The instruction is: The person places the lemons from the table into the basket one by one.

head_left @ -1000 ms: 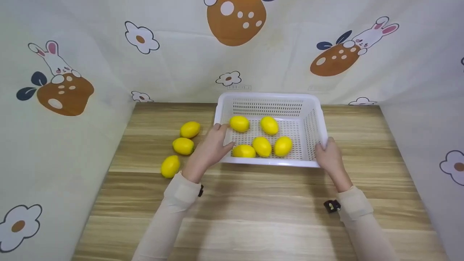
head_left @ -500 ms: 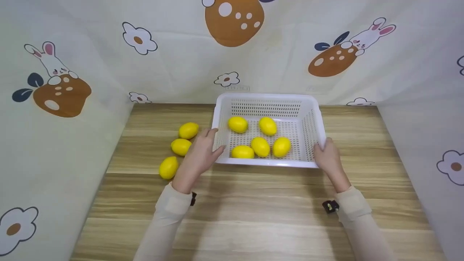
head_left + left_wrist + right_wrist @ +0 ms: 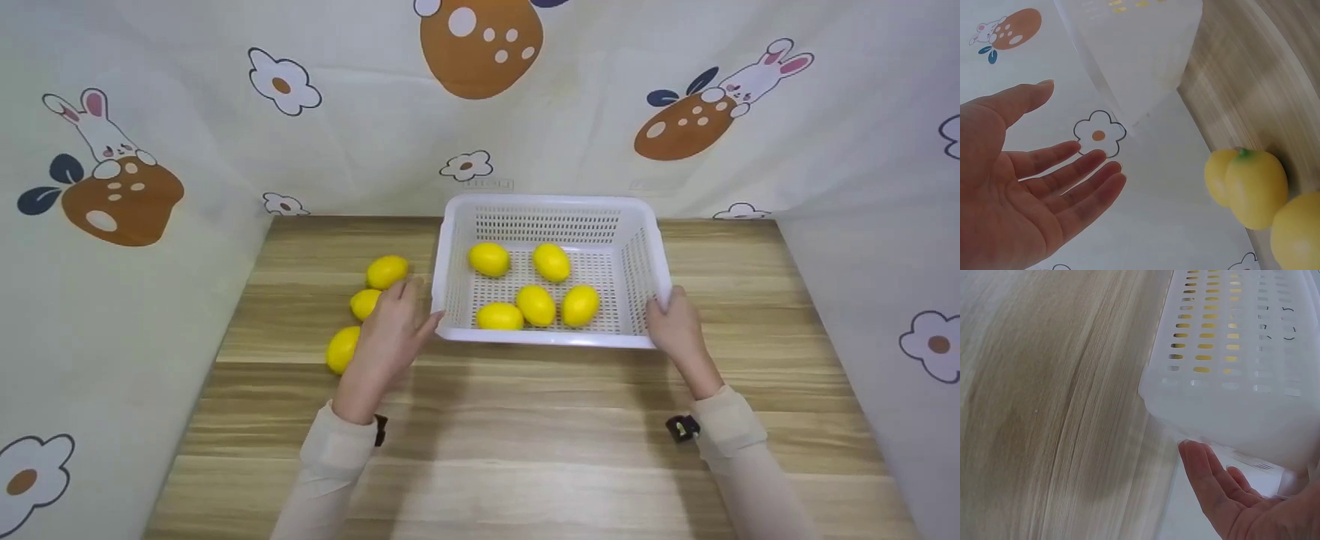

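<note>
A white plastic basket [image 3: 555, 339] with slotted walls sits toward the back of the table, several lemons [image 3: 536, 305] lying on its floor. My right hand [image 3: 677, 328] grips the basket's right rim near the front corner; in the right wrist view its fingers [image 3: 1199, 469] reach under the rim against the outer wall. My left hand [image 3: 390, 330] is off the basket, just outside its front left corner, over the loose lemons. In the left wrist view that palm is bare, with fingers [image 3: 1081, 169] extended and apart. Three lemons stand left of the basket: a far one [image 3: 387, 271], a middle one [image 3: 364, 305] partly hidden by my hand, and a near one [image 3: 343, 350].
The wood-grain table [image 3: 525, 435] is bounded by a pale printed cloth [image 3: 360, 127] at the back and on both sides. The basket's far edge is close to the back cloth.
My left hand has left the basket's left rim and moved left and toward me, over the loose lemons. The right hand keeps its grip on the basket.
</note>
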`<move>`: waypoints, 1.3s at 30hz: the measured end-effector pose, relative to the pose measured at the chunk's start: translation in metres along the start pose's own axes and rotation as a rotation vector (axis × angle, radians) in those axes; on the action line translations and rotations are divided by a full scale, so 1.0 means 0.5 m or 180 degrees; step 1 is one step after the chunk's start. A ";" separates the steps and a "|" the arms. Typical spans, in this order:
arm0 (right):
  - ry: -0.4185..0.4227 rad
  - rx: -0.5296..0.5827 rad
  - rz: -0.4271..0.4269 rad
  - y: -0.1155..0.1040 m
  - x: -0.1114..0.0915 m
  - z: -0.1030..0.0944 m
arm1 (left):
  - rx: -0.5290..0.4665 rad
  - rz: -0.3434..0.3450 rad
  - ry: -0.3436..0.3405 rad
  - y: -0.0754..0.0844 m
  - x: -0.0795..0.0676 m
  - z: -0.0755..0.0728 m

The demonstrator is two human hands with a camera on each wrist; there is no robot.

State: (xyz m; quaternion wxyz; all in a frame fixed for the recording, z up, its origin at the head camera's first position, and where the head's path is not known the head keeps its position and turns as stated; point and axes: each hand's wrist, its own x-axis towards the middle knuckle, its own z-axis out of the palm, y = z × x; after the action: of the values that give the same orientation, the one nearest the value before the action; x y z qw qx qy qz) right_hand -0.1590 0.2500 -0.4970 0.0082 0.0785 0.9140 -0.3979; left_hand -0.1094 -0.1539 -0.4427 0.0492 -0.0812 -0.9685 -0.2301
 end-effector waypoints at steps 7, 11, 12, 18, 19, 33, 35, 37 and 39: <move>0.0022 -0.0025 -0.0030 0.003 -0.001 0.000 | -0.0092 -0.0066 0.0110 -0.027 -0.017 -0.012; 0.0009 -0.0011 -0.0004 0.004 -0.002 0.000 | -0.0083 -0.0045 0.0228 -0.042 -0.024 -0.013; -0.0003 -0.0008 0.0007 0.003 -0.002 0.000 | -0.0088 -0.0035 0.0264 -0.046 -0.026 -0.014; -0.0049 -0.0021 0.0045 0.004 -0.003 -0.002 | -0.0122 -0.0081 0.0365 -0.066 -0.037 -0.017; -0.0048 -0.0026 0.0046 0.004 -0.003 -0.003 | -0.0117 -0.0098 0.0362 -0.069 -0.039 -0.018; -0.0105 -0.0042 0.0055 0.002 -0.001 -0.002 | -0.0079 -0.0458 0.0102 -0.119 -0.063 -0.029; -0.0103 -0.0043 0.0037 0.002 0.001 -0.001 | -0.0077 -0.0494 0.0074 -0.128 -0.067 -0.030; -0.0092 -0.0047 0.0033 0.001 0.002 0.000 | -0.0095 -0.0535 0.0051 -0.137 -0.070 -0.030; -0.0079 -0.0062 0.0024 0.000 0.003 0.001 | -0.0122 -0.0605 0.0006 -0.144 -0.074 -0.031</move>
State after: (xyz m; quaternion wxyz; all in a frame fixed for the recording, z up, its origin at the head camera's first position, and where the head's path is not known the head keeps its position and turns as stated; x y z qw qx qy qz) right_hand -0.1605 0.2498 -0.4975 0.0219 0.0768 0.9174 -0.3898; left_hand -0.0852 -0.2293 -0.4654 0.0265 0.0104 -0.9672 -0.2524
